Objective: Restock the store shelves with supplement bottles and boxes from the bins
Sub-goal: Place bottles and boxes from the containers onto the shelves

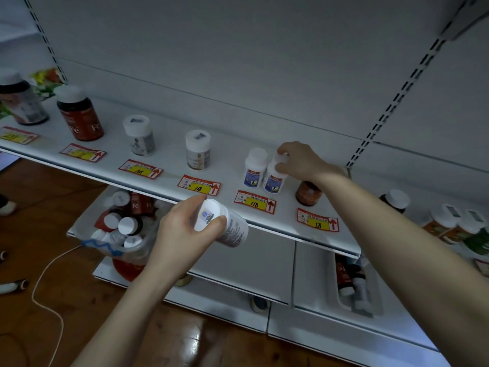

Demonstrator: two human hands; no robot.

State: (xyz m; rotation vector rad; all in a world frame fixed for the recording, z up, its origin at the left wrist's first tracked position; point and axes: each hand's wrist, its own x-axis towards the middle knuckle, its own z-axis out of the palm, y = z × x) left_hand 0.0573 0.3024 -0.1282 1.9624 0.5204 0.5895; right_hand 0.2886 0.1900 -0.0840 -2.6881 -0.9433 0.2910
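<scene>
My right hand (299, 161) grips the cap of a small white bottle with a blue label (274, 178), which stands on the white shelf (169, 144) beside a matching bottle (254, 168). My left hand (185, 229) holds a larger white bottle (225, 226) tipped on its side, cap toward me, in front of the shelf edge. A clear bin (121, 234) with several supplement bottles sits below the shelf at the left.
Along the shelf stand two white-capped jars (139, 135) (198, 151), a dark red Fe bottle (80, 113), an amber bottle (308, 193) under my right wrist, and red-yellow price tags. A second bin (352, 282) lies lower right. A white cable (47, 287) crosses the wooden floor.
</scene>
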